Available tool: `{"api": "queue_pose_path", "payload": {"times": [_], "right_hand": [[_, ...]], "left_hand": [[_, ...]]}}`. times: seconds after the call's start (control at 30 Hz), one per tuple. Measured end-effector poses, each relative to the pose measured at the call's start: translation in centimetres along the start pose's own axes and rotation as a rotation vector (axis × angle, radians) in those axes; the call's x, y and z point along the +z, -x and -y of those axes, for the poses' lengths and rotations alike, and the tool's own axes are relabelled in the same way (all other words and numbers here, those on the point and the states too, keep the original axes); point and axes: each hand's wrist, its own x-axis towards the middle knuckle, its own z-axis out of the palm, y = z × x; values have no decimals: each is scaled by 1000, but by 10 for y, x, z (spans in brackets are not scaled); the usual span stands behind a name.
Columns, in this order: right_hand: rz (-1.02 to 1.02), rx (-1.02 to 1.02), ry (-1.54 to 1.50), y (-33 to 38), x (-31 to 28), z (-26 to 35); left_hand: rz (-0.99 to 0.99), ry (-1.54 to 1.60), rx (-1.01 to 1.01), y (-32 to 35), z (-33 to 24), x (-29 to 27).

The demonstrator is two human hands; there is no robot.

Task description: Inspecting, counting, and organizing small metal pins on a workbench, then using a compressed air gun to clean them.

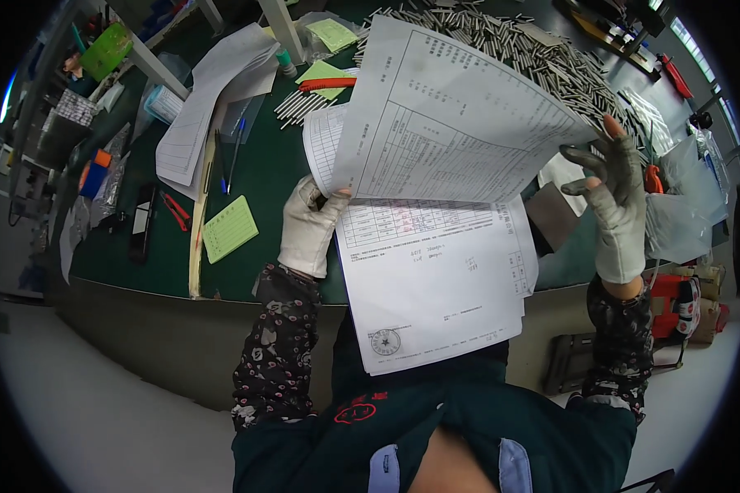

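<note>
My left hand (308,226), in a white glove with some bare fingertips, pinches the left edge of a stack of printed papers (436,296). That stack overhangs the table's front edge and bears a round stamp, a table and handwriting. One printed sheet (460,107) stands lifted and curled above the stack, its lower left by my left thumb. At its right corner is my right hand (619,209), in a white glove with dark-stained fingers. The right fingers are spread, one bare fingertip at or just beside the corner; whether it touches, I cannot tell.
Many short metal pins (510,49) are heaped at the back of the green table (140,271). A red-handled cutter (327,83), pens (235,156), a green notepad (230,228), red pliers (175,212) and a phone (142,222) lie leftward. Plastic bags (686,197) sit at right.
</note>
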Motion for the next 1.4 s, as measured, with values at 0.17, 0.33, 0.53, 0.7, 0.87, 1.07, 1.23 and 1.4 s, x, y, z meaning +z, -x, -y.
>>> {"api": "queue_pose_path", "payload": {"times": [0.17,0.33,0.53,0.7,0.87,1.07,1.23,1.4], "right_hand": [[287,-270,444,45,-7,9],[1052,-407,1126,81,7,25],[1154,-396,1203,93,7,17],[1148,-355,1195,82,7,28],[942,-233,777,69,-1,21],[515,-180,646,36,-15,23],[-23,154,246,-2,-26,-15],[-6,149,111,-3,-10,-8]], "left_hand": [[-46,-72,-37,1,0,-4],[-56,-127,24,-2,12,-4],[-61,-87,-20,0,5,-2],[-52,-37,-55,0,3,0],[-63,-22,-59,3,-1,-1],[-29,-148,4,2,3,-9],[40,67,26,1,-10,-6],[20,-151,99,-2,3,-2]]}}
